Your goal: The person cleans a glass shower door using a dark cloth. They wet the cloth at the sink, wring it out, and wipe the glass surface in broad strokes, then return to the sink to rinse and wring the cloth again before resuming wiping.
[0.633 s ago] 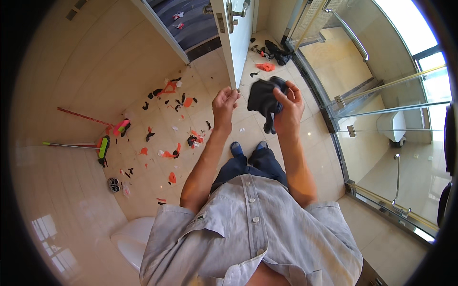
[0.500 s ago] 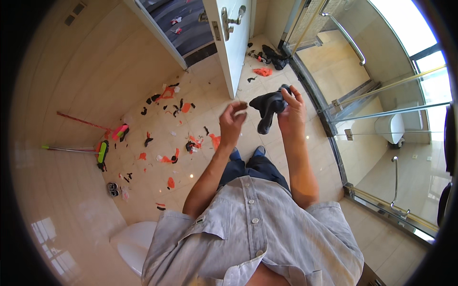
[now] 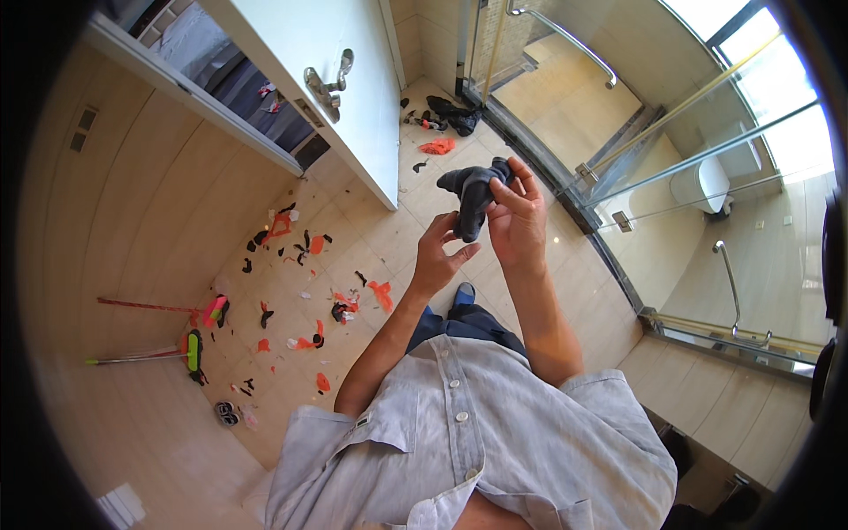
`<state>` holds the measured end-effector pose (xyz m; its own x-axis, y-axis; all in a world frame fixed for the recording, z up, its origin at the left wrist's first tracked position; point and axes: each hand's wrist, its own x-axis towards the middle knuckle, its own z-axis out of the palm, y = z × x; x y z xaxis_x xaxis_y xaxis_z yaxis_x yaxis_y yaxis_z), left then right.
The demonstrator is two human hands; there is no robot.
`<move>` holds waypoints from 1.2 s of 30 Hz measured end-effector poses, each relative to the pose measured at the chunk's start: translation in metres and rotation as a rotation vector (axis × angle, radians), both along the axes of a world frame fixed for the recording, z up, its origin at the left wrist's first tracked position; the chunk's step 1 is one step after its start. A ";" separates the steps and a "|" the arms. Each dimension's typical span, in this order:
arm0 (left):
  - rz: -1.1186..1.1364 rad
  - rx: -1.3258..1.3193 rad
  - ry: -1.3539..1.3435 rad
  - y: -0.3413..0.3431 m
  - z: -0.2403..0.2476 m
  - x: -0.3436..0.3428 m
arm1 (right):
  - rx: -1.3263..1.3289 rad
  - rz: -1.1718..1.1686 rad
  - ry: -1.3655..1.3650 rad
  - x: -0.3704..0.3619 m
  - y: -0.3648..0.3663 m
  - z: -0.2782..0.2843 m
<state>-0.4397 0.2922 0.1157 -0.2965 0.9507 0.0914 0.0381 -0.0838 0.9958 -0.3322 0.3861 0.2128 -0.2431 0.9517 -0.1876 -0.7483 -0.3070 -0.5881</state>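
Observation:
A dark bundle of cloth, a pair of socks (image 3: 477,194) by its shape, is up in front of me above the floor. My right hand (image 3: 518,221) pinches its upper right end between thumb and fingers. Two toe-like ends stick out, one to the left and one hanging down. My left hand (image 3: 442,256) is at the hanging end, thumb and fingers apart around it; whether they touch it is hard to tell.
Scraps of red, black and white (image 3: 318,243) litter the tiled floor to the left. A broom (image 3: 193,352) and a pink-headed tool (image 3: 215,309) lean at the left wall. A white door (image 3: 327,53) stands ajar ahead; glass shower panels (image 3: 707,177) are on the right.
My left hand has come up to the socks' hanging end. My view has turned, so the door and shower appear farther left. My right hand keeps its hold.

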 end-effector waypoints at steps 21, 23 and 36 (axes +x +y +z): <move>0.306 -0.043 0.057 0.009 0.038 -0.022 | 0.037 0.118 -0.625 0.059 0.038 -0.079; 0.265 -0.198 0.073 0.010 0.055 -0.030 | 0.266 0.340 -1.425 0.062 0.033 -0.085; 0.112 -0.212 0.207 -0.002 0.073 -0.076 | 0.765 0.798 -0.880 -0.003 -0.001 -0.049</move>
